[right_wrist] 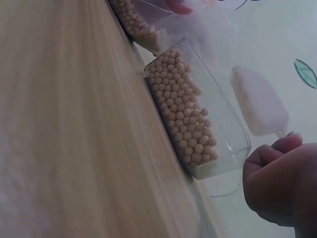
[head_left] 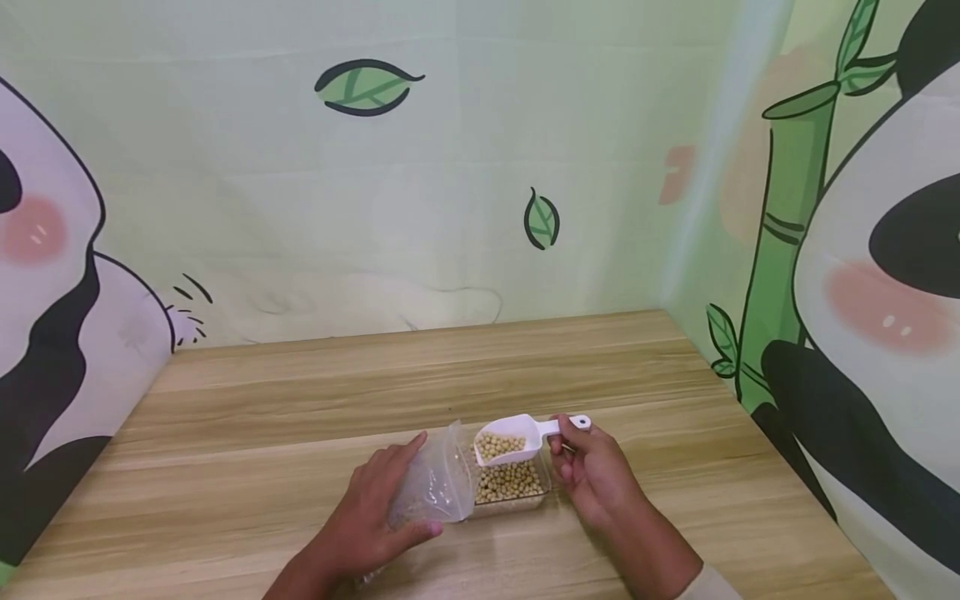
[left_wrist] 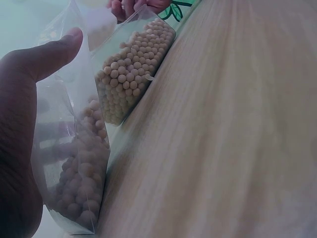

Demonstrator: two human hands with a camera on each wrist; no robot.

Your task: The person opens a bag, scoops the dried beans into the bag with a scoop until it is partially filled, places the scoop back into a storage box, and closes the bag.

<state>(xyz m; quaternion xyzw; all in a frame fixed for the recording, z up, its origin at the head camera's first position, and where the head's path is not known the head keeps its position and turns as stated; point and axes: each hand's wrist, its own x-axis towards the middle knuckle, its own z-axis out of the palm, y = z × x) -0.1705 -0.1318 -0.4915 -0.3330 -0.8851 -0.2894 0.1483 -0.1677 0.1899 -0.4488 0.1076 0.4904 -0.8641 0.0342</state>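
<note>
In the head view my right hand (head_left: 596, 479) pinches the handle of a white scoop (head_left: 531, 433). Soybeans (head_left: 498, 446) lie heaped in its bowl. Just below the scoop, a clear plastic box (right_wrist: 218, 94) stands on the table, partly filled with more soybeans (right_wrist: 181, 106). My left hand (head_left: 378, 500) holds a clear plastic bag (head_left: 435, 483), thumb on the near side and fingers behind it. The bag's mouth faces the box and overlaps its left end in the head view. Soybeans fill the lower part of the bag, seen in the left wrist view (left_wrist: 81, 186).
The wood-grain table (head_left: 300, 400) stretches behind and to both sides of the box. A pale green cloth backdrop (head_left: 480, 167) with printed leaves rises at the table's back edge. Printed pandas and bamboo (head_left: 795, 217) cover the sides.
</note>
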